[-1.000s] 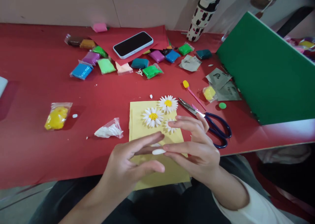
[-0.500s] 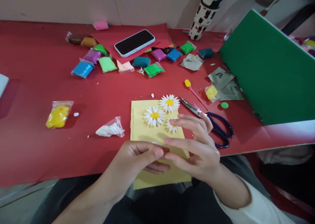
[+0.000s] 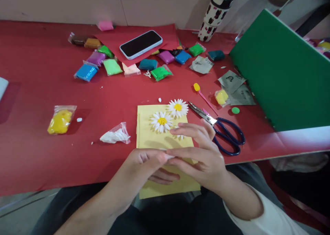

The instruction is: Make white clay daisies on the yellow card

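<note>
Since the earlier frame, both hands are closing together over the yellow card [image 3: 154, 138]: left hand [image 3: 144, 162] and right hand [image 3: 203, 156] are pinching one small white clay piece [image 3: 168, 155] between fingertips, just below the daisies [image 3: 162, 121], equally near both.

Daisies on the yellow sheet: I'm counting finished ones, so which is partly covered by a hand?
The small daisy under the right hand; the others lie uncovered.

White-petalled, yellow-centred clay daisies [image 3: 162, 121] on pale yellow paper sheet [image 3: 148, 138]; navy-handled scissors [image 3: 228, 135] at 3 o'clock; red table covering [image 3: 38, 152].
</note>
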A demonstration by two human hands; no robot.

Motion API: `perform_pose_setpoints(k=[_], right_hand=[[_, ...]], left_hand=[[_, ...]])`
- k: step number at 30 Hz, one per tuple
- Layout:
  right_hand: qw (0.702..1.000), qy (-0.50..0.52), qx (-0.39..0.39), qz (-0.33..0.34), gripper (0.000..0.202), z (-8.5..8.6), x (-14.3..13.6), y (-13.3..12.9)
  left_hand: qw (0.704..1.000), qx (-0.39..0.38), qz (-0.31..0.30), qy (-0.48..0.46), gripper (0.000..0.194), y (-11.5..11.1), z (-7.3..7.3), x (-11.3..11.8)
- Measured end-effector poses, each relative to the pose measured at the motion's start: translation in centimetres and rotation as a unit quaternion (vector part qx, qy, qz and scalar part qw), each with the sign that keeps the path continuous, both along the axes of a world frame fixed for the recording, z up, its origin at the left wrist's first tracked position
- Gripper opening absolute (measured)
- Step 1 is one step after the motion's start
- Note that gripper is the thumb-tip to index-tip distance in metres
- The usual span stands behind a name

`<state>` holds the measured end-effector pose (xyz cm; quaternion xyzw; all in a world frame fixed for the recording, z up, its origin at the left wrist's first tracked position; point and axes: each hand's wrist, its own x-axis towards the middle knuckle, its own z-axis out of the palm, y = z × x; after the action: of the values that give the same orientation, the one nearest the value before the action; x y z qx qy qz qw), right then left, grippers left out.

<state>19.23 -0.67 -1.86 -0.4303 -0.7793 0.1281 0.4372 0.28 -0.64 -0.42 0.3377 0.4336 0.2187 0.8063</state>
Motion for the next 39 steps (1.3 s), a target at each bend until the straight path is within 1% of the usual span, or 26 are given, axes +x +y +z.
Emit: perform_pose_setpoints(k=[2,6,9,10,13,19,22,26,29,34,35,37,39], right_hand=[[1.000,0.008,-0.003,-0.003,0.006,0.08,0.22,0.06],[1.000,0.007,0.000,-0.005,0.004,0.13,0.39,0.18],[1.000,0.000,0.005,-0.007,0.012,-0.01,0.18,0.20],[1.000,0.001,0.005,-0.008,0.012,-0.05,0.09,0.19],[1.000,0.009,0.008,-0.012,0.004,-0.10,-0.11,0.16],[1.000,0.001,0.012,-0.015,0.007,-0.01,-0.33,0.10],[1.000,0.010,0.015,-0.012,0.007,-0.03,-0.47,0.09],[1.000,0.009,0.021,-0.009,0.006,-0.01,-0.57,0.09],[1.000,0.005,0.024,-0.011,0.006,0.07,-0.56,0.06],[1.000,0.003,0.020,-0.017,0.005,0.23,-0.35,0.02],[1.000,-0.001,0.023,-0.017,0.008,0.25,-0.25,0.02],[0.999,-0.004,0.031,-0.015,0.013,0.31,-0.03,0.03],[0.999,-0.001,0.032,-0.017,0.009,0.35,0.18,0.03]], left_hand=[[1.000,0.004,0.011,-0.004,0.048,0.06,0.00,-0.03],[0.999,0.028,0.025,0.037,0.030,0.22,0.03,0.12],[0.997,0.040,0.035,0.055,0.025,0.22,0.07,0.27],[0.997,0.042,0.035,0.059,0.024,0.20,0.10,0.31],[0.997,0.044,0.029,0.059,0.025,0.17,0.24,0.35],[0.996,0.055,0.030,0.067,0.025,0.14,0.30,0.31],[0.996,0.061,0.021,0.062,0.027,0.05,0.27,0.27],[0.996,0.063,0.024,0.062,0.024,0.08,0.32,0.28],[0.997,0.063,0.019,0.045,0.024,0.15,0.34,0.26],[0.998,0.035,0.032,0.040,0.023,0.12,0.19,0.27],[0.998,0.030,0.037,0.041,0.022,0.12,0.18,0.28],[0.997,0.033,0.047,0.044,0.021,0.13,0.25,0.27],[0.996,0.051,0.048,0.051,0.021,0.16,0.43,0.22]])
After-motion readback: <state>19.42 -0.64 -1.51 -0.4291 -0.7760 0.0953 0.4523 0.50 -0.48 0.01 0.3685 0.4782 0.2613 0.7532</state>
